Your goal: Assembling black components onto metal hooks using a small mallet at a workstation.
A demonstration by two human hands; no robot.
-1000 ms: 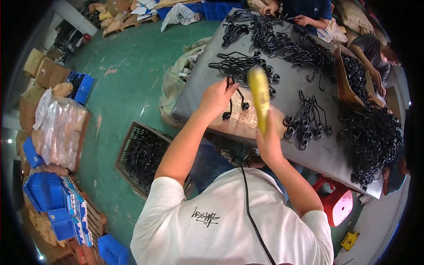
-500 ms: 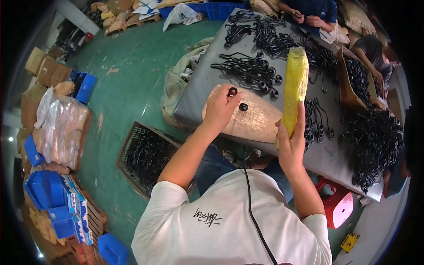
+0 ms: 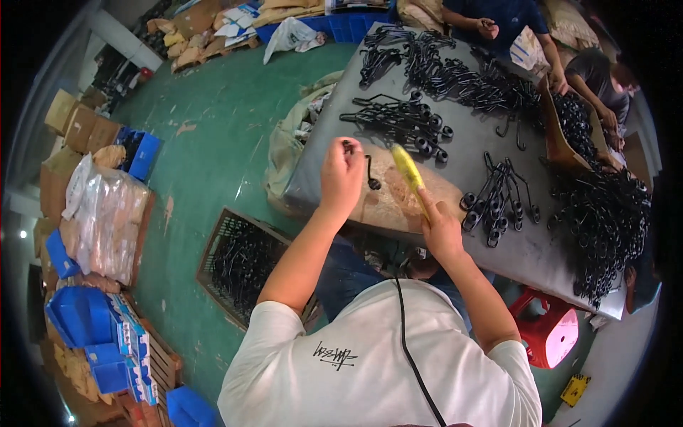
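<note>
My left hand [image 3: 341, 178] is closed round the upper end of a black bent metal rod. The rod [image 3: 368, 169] runs down beside my fingers to a round end resting on or just over a worn wooden board [image 3: 437, 191]. My right hand [image 3: 442, 229] grips a flat yellow bar [image 3: 408, 171] that looks wrapped in shiny film or tape. Its narrow edge shows from here, and it leans over the board with its tip right of the rod. A pile of similar black rods [image 3: 398, 122] lies just beyond the board; a smaller bunch [image 3: 498, 203] lies right of it.
More rods [image 3: 597, 235] heap up at the table's right side, beside a filled cardboard box [image 3: 556, 139]. Two co-workers [image 3: 491, 28] are at the far side. A crate of rods [image 3: 238, 263] stands on the floor at left, a red stool [image 3: 548, 331] at right.
The yellow bar has swung down and left from upright, turning from its broad face to its edge. My left hand has shifted slightly left, and the rod in it now hangs downward.
</note>
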